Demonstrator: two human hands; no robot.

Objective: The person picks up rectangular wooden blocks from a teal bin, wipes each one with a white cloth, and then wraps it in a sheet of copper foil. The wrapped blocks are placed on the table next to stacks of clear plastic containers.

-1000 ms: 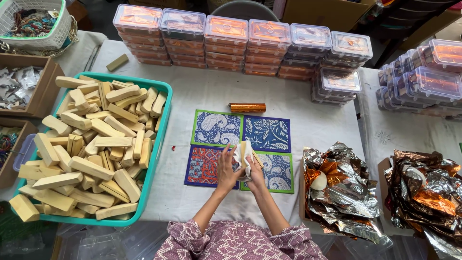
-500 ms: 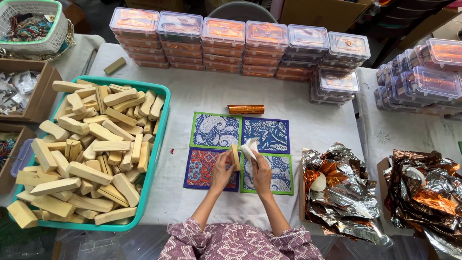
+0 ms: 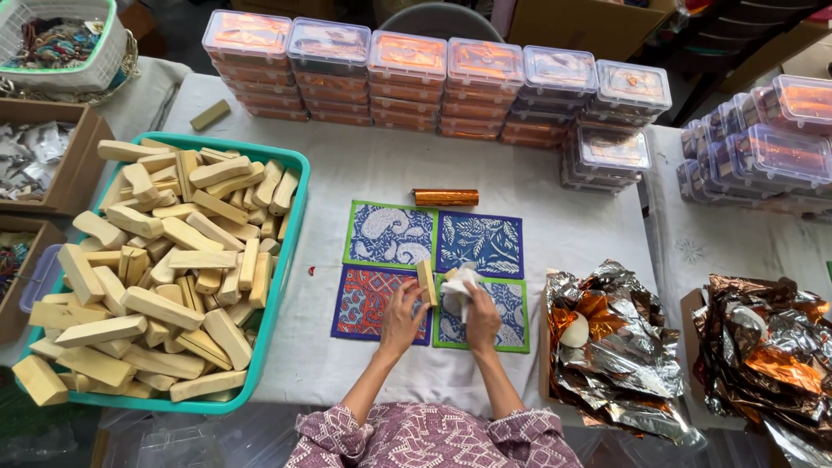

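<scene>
Left hand (image 3: 400, 312) grips a pale wooden block (image 3: 426, 282) upright over the patterned mats (image 3: 390, 236) while the right hand (image 3: 479, 319) clutches a white cloth (image 3: 458, 286) beside it, seemingly mid-wipe, so the cloth likely needs pressing along the block's face

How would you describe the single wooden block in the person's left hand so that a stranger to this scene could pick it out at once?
Start at the four patterned cloth squares in the middle of the white table. Over their centre, the left hand holds one pale wooden block upright, beside white paper in the right hand. It is the only block held in a hand; most others lie in the teal tray.
</scene>
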